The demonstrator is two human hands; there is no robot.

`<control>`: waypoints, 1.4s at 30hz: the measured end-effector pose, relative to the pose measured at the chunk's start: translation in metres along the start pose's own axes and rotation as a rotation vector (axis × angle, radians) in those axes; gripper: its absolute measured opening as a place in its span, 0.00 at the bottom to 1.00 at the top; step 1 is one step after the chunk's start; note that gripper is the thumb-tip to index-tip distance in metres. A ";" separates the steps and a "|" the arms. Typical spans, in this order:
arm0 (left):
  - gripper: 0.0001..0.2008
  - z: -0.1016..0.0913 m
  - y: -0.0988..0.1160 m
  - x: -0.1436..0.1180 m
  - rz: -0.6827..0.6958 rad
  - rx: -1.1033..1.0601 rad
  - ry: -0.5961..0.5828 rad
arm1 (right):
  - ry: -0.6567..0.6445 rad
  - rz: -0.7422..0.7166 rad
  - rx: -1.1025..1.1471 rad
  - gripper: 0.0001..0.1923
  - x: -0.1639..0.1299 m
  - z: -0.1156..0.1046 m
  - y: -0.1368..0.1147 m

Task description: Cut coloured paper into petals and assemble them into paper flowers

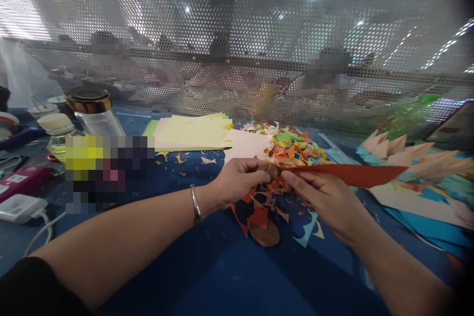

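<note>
Head view: red paper pinched between both hands' fingers.

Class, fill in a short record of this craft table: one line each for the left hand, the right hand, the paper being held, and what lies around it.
left hand: left hand pinches the near end of the red paper, a bracelet on its wrist
right hand: right hand grips the same end
paper: red paper, a long pointed strip, held above the table
around: paper scraps, yellow sheets, glass jar
surface: blue table
</note>
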State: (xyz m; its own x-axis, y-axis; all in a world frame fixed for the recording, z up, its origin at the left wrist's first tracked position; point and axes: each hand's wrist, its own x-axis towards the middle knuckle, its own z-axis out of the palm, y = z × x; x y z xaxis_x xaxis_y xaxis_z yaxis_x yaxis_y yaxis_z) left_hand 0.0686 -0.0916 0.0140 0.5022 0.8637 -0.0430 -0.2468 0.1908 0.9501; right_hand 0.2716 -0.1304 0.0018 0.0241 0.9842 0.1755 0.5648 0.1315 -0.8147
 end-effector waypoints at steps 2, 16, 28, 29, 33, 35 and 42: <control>0.05 -0.001 0.000 0.001 0.011 0.005 -0.010 | 0.004 -0.010 -0.010 0.35 0.000 0.000 0.000; 0.04 0.002 0.000 -0.001 0.010 0.102 -0.026 | -0.083 -0.067 -0.022 0.34 0.002 -0.004 -0.002; 0.04 -0.002 -0.004 0.000 0.016 0.146 -0.039 | -0.073 -0.106 -0.087 0.32 0.003 -0.006 -0.001; 0.04 -0.002 -0.004 0.001 0.018 0.154 -0.043 | -0.076 -0.112 -0.093 0.32 0.003 -0.006 -0.001; 0.03 -0.002 -0.007 0.002 0.008 0.171 -0.092 | -0.111 -0.069 -0.069 0.31 0.002 -0.006 0.000; 0.03 -0.002 -0.007 0.002 0.002 0.162 -0.120 | -0.126 -0.032 -0.055 0.31 0.002 -0.007 0.001; 0.03 -0.004 -0.007 0.002 0.050 0.162 -0.141 | -0.084 -0.043 -0.115 0.31 0.002 -0.008 0.005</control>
State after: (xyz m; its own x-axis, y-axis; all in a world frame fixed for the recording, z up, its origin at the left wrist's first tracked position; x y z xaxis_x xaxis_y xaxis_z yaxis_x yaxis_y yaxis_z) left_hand 0.0680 -0.0896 0.0057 0.6060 0.7945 0.0381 -0.1439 0.0624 0.9876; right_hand 0.2813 -0.1286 0.0024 -0.0687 0.9851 0.1579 0.6548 0.1639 -0.7378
